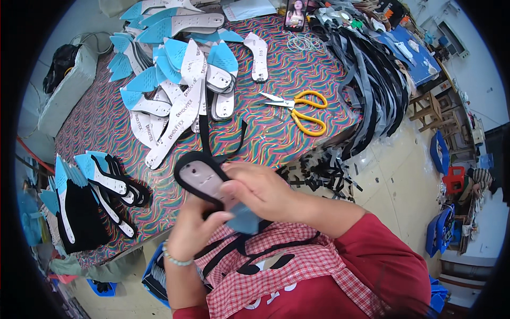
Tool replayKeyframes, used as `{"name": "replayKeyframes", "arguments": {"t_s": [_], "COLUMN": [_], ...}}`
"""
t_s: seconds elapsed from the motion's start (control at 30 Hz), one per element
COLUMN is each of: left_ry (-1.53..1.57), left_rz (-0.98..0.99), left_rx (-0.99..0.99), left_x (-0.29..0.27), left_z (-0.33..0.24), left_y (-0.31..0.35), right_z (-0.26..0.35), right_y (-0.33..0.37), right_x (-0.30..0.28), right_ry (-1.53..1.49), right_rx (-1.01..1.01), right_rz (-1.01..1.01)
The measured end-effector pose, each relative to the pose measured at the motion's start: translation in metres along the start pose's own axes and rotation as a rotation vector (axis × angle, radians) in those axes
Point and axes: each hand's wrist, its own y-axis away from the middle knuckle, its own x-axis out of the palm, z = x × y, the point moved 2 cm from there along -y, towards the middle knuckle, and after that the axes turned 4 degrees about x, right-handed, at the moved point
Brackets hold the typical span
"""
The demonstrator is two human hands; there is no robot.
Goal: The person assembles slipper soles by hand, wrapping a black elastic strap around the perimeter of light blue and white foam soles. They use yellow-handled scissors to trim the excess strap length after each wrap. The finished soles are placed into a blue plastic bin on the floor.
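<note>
Both hands (234,207) grip insole (204,181), toe up-left.

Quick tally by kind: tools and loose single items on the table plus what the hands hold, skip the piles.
Yellow-handled scissors: 1
Phone propped upright: 1
Lone white insole lying apart from the piles: 1
Insole with black edging, held in both hands (left hand, right hand): 1
Total: 4
The heaped insoles and black strips overlap too much to count.
</note>
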Motion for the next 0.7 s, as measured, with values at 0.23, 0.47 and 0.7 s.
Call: {"name": "replayKeyframes", "arguments": {"t_s": [0.23, 0.47, 0.7], "left_ry": [0.517, 0.033, -0.108], "left_rz": [-0.242, -0.29, -0.801], "left_rx": [0.335, 0.456, 0.303], "left_x": [0.008, -0.004, -0.009], "left_z": [-0.008, -0.009, -0.02], "left_y": [-0.015, -0.035, -0.024], "right_z": [-0.016, -0.02, -0.003], "right_y": [0.021, 0.028, -0.007], "right_x": [0.028, 0.029, 0.005], "right_ry": [-0.309, -0.41, -0.128], "right_rx": [0.266, 0.345, 0.19], "right_rz": [0.147, 0.192, 0.329]}}
